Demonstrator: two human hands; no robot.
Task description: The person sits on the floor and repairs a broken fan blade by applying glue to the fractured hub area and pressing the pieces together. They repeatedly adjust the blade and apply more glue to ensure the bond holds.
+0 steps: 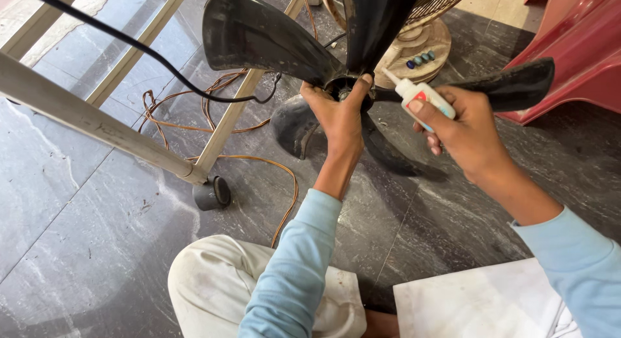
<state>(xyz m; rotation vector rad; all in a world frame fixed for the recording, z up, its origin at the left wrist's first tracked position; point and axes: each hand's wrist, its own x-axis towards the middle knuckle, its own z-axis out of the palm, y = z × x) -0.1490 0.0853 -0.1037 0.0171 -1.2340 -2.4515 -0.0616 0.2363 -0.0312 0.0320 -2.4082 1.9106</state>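
Note:
My left hand (336, 115) grips the hub of a black three-bladed fan propeller (259, 34), holding it up above the floor. One blade points left, one goes up, one reaches right. In my right hand (462, 134) is a small white glue tube (420, 97) with a red and teal label. Its nozzle points at the hub, close to my left thumb. Both arms wear light blue sleeves.
The beige fan base (420, 43) with a wire cage stands behind the propeller. A metal frame (97, 118) with a grey foot crosses the left. Orange wire (194, 118) and a black cable (129, 43) lie near it. A red plastic seat (582, 47) is at right, a white board (479, 302) below.

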